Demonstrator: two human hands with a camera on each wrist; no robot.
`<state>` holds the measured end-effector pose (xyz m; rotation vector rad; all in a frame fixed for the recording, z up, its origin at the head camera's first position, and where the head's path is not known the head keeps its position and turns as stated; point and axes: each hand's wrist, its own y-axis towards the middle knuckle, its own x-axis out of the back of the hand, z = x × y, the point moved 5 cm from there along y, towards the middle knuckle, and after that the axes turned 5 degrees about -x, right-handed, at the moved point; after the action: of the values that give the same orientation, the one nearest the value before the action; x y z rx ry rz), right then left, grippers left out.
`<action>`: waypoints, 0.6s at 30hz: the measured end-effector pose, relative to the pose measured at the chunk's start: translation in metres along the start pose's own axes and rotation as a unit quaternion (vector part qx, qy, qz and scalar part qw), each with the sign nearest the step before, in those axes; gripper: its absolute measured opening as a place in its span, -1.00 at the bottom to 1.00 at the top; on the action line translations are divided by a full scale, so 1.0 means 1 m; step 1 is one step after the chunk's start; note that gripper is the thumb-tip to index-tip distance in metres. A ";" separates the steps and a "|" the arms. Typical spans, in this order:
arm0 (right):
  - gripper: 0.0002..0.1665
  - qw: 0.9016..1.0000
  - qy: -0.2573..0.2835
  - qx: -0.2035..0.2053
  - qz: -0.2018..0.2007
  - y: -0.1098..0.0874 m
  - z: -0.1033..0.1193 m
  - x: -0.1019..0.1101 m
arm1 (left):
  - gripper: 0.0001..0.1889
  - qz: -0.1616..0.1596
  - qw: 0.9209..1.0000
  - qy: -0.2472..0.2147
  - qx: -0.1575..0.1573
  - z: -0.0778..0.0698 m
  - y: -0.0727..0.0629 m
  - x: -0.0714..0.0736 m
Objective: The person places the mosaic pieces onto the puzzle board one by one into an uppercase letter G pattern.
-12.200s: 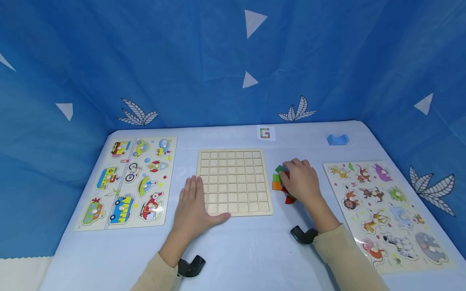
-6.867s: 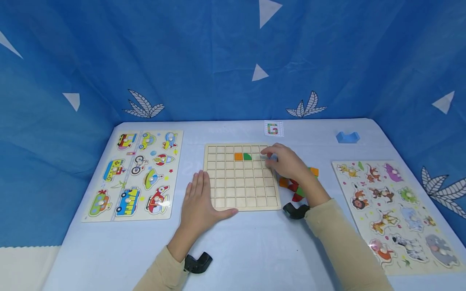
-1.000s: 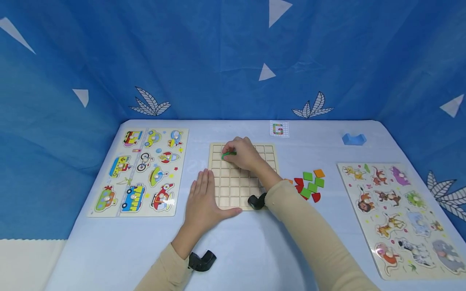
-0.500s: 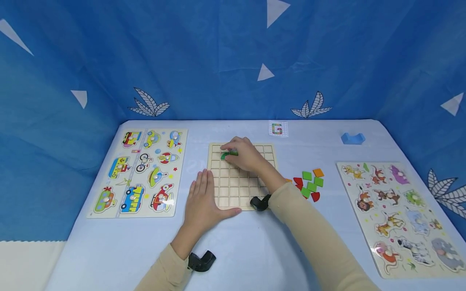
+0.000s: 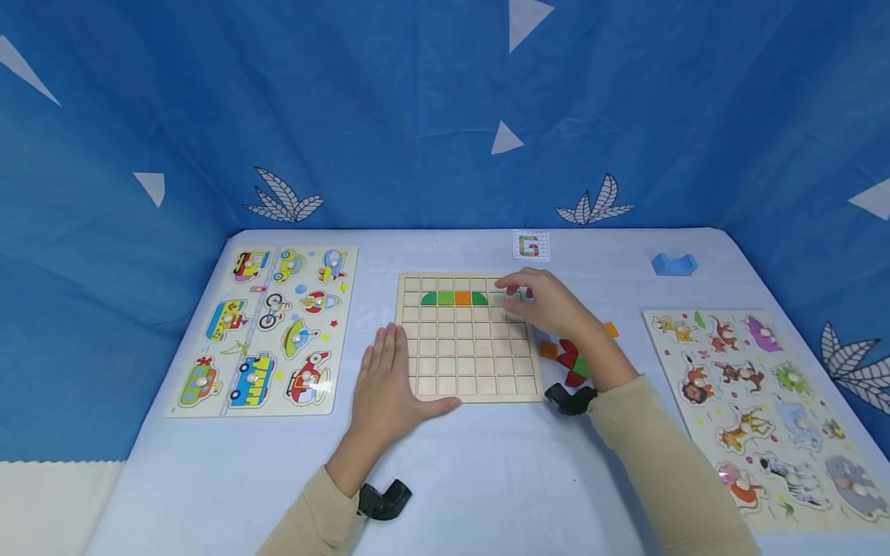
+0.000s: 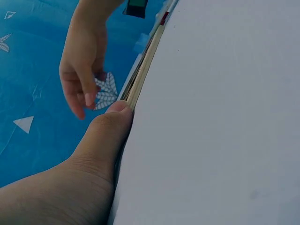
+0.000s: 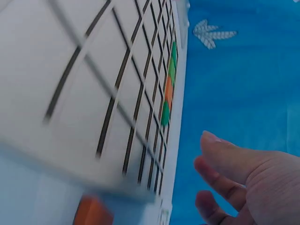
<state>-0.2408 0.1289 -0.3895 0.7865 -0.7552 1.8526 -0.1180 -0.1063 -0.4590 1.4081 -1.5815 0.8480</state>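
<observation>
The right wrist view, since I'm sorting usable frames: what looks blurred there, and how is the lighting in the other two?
Right wrist: the near part of the board is smeared, and the orange tile at the bottom edge is blurred; left wrist: dim, the table greyish; head: brighter, with a soft shadow beside the right sleeve.

Passage runs over the table (image 5: 487,479) at bottom centre; left hand (image 5: 385,386) blocks the board's (image 5: 473,347) lower left; tiles (image 5: 568,354), its right.

Perhaps a playroom, with puzzle boards (image 5: 263,333)
</observation>
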 end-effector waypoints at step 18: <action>-0.51 0.987 -0.121 -0.100 0.022 -0.061 -0.087 0.037 | 0.51 -0.005 1.000 -0.006 -0.001 0.001 0.000 0.000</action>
<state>-0.2142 0.2379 -0.4029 0.8777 -1.1029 1.7055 -0.1177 -0.1069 -0.4593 1.4212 -1.5826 0.8343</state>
